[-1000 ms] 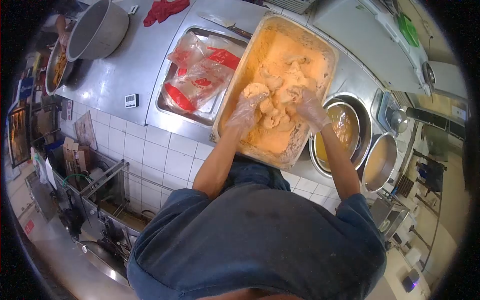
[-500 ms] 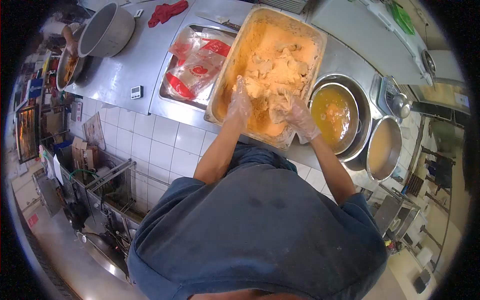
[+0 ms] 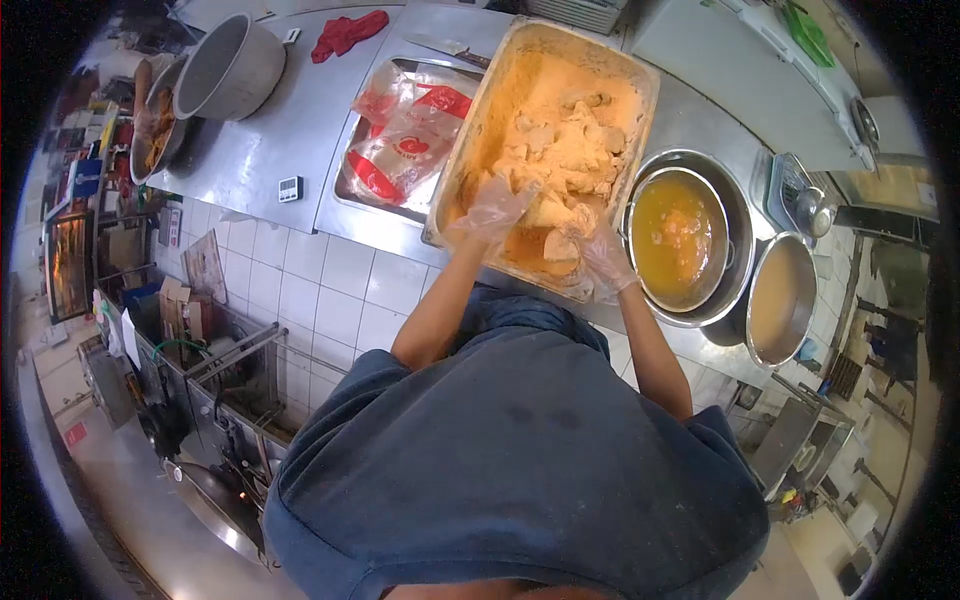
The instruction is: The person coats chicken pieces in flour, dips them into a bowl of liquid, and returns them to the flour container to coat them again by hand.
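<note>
A deep rectangular tub [image 3: 467, 150] holds orange-tinted flour [image 3: 600, 72] and several floured pieces that look like raw chicken [image 3: 565, 145]. My left hand [image 3: 497, 210], in a clear plastic glove, is at the tub's near left, its fingers stretched out beside a floured chicken piece [image 3: 550, 212]. My right hand [image 3: 606, 258], gloved too, closes on that piece from the near right side. Flour cakes the glove fingertips and partly hides them. Another pale chunk [image 3: 560, 246] lies just below, between my hands.
Right of the tub, a pot of yellow liquid [image 3: 655, 245] sits inside a larger steel bowl [image 3: 738, 270], beside a pan of beige liquid [image 3: 775, 305]. To the left are a tray with plastic bags [image 3: 410, 145], a knife [image 3: 440, 45], a timer [image 3: 290, 189] and a big pot [image 3: 230, 75]. Another person's hand [image 3: 145, 125] shows far left.
My left hand has moved from the tub's left side inward, toward the chicken piece. My right hand has shifted slightly lower. The whole view has shifted a little.
</note>
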`<state>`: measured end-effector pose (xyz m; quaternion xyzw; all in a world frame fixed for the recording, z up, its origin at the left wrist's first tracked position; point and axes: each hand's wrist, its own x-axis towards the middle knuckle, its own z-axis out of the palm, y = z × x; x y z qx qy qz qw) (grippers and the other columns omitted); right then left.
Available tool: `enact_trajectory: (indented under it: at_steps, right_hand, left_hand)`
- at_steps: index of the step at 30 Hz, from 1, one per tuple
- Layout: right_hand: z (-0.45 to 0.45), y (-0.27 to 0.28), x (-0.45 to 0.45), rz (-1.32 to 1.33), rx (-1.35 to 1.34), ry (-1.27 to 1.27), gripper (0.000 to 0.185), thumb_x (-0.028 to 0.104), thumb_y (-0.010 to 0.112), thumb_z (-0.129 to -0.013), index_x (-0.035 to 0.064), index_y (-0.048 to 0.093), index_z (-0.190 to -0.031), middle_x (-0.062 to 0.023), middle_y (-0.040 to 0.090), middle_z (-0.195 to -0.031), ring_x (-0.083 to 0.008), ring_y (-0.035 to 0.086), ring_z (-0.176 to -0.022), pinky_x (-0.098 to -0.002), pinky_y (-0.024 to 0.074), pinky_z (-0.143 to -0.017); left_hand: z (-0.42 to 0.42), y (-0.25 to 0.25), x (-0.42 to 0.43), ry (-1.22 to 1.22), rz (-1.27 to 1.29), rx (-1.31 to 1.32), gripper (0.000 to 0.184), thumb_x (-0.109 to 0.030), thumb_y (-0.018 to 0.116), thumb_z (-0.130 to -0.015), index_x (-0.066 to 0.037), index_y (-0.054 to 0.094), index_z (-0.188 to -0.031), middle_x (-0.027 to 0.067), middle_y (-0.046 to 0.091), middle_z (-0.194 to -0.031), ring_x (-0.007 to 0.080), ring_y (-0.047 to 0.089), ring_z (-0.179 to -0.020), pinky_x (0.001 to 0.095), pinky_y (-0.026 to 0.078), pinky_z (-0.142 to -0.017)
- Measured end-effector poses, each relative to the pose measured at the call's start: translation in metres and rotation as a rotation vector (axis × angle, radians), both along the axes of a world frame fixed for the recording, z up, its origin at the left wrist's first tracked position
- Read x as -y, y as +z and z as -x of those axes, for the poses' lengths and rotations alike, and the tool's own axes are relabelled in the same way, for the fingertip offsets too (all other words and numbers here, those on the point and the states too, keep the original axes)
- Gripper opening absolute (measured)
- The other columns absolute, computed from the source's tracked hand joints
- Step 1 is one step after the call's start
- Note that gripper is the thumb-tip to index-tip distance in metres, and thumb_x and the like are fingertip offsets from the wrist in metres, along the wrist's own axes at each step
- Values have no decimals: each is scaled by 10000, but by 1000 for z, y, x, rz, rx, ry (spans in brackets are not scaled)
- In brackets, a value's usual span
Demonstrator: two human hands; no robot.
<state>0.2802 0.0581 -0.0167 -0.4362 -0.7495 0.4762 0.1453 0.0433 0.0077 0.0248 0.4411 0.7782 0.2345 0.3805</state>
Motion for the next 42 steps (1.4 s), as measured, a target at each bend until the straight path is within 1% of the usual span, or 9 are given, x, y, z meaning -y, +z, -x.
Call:
enact_trajectory:
  at_steps: [4, 8, 10, 17, 20, 33, 35, 36, 42]
  right_hand:
    - [1, -2, 13, -118, 260, -47, 402, 284, 718, -860, -55, 575, -1023, -308, 593, -1027, -461, 566, -987, -510, 458, -855]
    - [16, 28, 22, -327, 189, -2, 283, 199, 656, -856, -63, 576, -927, -289, 587, -934, -468, 567, -935, -520, 456, -829]
    - [12, 5, 29, -457, 310, 27, 392, 206, 699, -836, -74, 562, -1074, -251, 611, -970, -443, 576, -947, -499, 467, -846]
    - [21, 28, 41, -363, 213, -160, 398, 146, 737, -808, -9, 595, -1146, -237, 620, -974, -431, 583, -953, -470, 488, -872]
    - [32, 58, 46, -292, 225, -160, 424, 174, 735, -817, -15, 602, -1172, -250, 628, -979, -428, 592, -964, -474, 490, -861]
    - [62, 68, 16, -177, 241, -115, 448, 248, 734, -827, -10, 611, -1172, -214, 653, -990, -399, 609, -965, -475, 484, -862]
    - [64, 49, 9, -566, 99, -185, 321, 213, 681, -833, 18, 607, -1078, -209, 648, -937, -396, 612, -929, -481, 488, -826]
    - [58, 39, 11, -751, 38, -213, 259, 195, 654, -836, 31, 605, -1031, -206, 645, -910, -395, 613, -911, -484, 491, -808]
    - [0, 127, -2, -317, 84, -226, 403, 250, 724, -864, 39, 626, -1193, -183, 663, -1117, -326, 621, -1084, -399, 482, -944]
  left_hand:
    - [33, -28, -40, -36, -51, -250, 556, -427, 599, -909, 34, 625, -1218, 238, 682, -1134, 355, 652, -1075, 422, 498, -948]
    - [61, -64, -109, -475, -186, -752, 316, -253, 630, -841, -13, 706, -1032, 197, 690, -1021, 296, 669, -977, 386, 514, -901]
    - [62, -77, -139, -516, -352, -1061, 218, -177, 631, -796, -43, 722, -942, 158, 692, -954, 279, 669, -927, 372, 516, -874]
    - [94, -93, -172, -911, -381, -1091, 140, -204, 641, -788, -117, 710, -874, 97, 699, -837, 275, 686, -851, 373, 523, -735]
    - [102, -66, -168, -1072, -331, -944, 174, -247, 636, -810, -87, 701, -823, 109, 679, -748, 299, 681, -756, 399, 519, -655]
    - [66, 74, -102, -734, -312, -474, 354, -426, 633, -850, -80, 702, -860, 198, 677, -789, 377, 670, -753, 470, 518, -678]
    - [66, 79, -105, -835, -304, -607, 339, -406, 631, -848, -74, 700, -845, 196, 678, -787, 379, 661, -735, 467, 516, -667]
    - [67, 74, -103, -811, -324, -599, 333, -402, 636, -847, -78, 707, -859, 187, 677, -769, 361, 660, -714, 459, 513, -655]
    - [11, 134, -80, -517, -202, -129, 301, -366, 690, -839, -88, 742, -941, 104, 677, -715, 226, 632, -639, 381, 490, -611]
